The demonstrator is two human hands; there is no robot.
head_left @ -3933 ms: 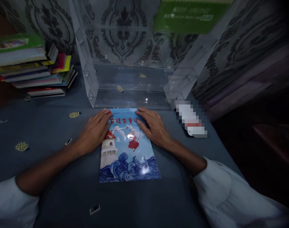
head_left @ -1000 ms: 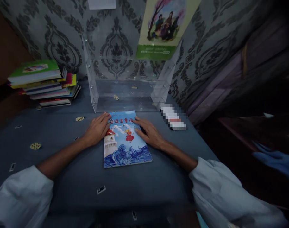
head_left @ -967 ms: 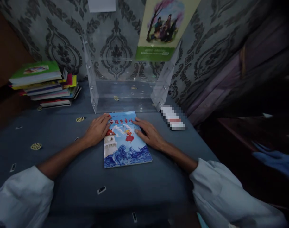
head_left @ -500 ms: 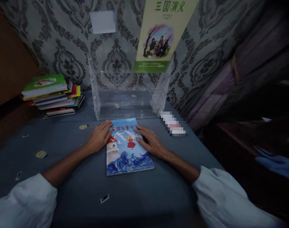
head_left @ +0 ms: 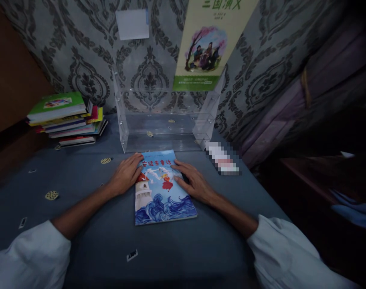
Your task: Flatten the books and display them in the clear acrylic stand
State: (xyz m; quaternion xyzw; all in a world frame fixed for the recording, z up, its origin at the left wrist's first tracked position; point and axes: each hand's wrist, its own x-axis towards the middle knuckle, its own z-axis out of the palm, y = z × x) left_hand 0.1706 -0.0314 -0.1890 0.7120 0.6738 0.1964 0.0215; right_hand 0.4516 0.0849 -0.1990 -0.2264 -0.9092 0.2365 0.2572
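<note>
A blue picture book (head_left: 163, 200) with red lettering, a lighthouse and waves on its cover lies flat on the table. My left hand (head_left: 126, 174) rests at its upper left edge, fingers stretched out and fingertips touching the cover. On the opposite edge lies my right hand (head_left: 195, 180), its fingers apart and their tips on the cover. Neither hand wraps round the book. Just behind the book stands a clear acrylic rack (head_left: 167, 142) with tiers and side panels.
A stack of books (head_left: 65, 120) sits at the back left. Right of the rack lies a pixelated item (head_left: 223, 158). A green and cream poster (head_left: 207, 48) and a white card (head_left: 132, 25) show before the patterned wall. A curtain (head_left: 273, 116) hangs at the right.
The view has shifted slightly, so the poster, curtain and pixelated item appear a little further right. Both hands keep their places on the book.
</note>
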